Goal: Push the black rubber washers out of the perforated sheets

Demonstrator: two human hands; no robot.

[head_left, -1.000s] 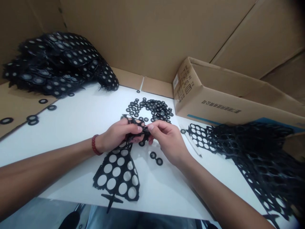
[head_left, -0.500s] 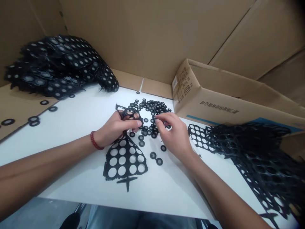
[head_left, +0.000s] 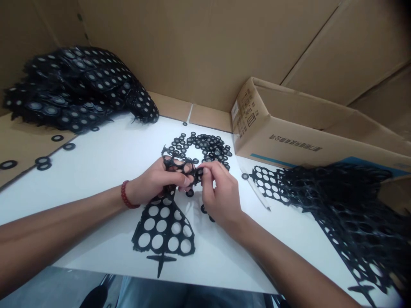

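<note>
We gripped one black punched sheet (head_left: pixel 163 226) in our left hand (head_left: pixel 154 182) at the white table's (head_left: pixel 105 158) middle, while our right hand (head_left: pixel 218 192) pinched one ring (head_left: pixel 199 172) at its top. Behind lay one heap of loose rings (head_left: pixel 205 145), too many to count. Two sheet piles (head_left: pixel 77 85) flanked us, beside one cardboard box (head_left: pixel 289 128).

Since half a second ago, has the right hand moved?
Yes. The right hand has come back from the pile of loose rings toward the person, and now meets the left hand at the punched sheet.
</note>
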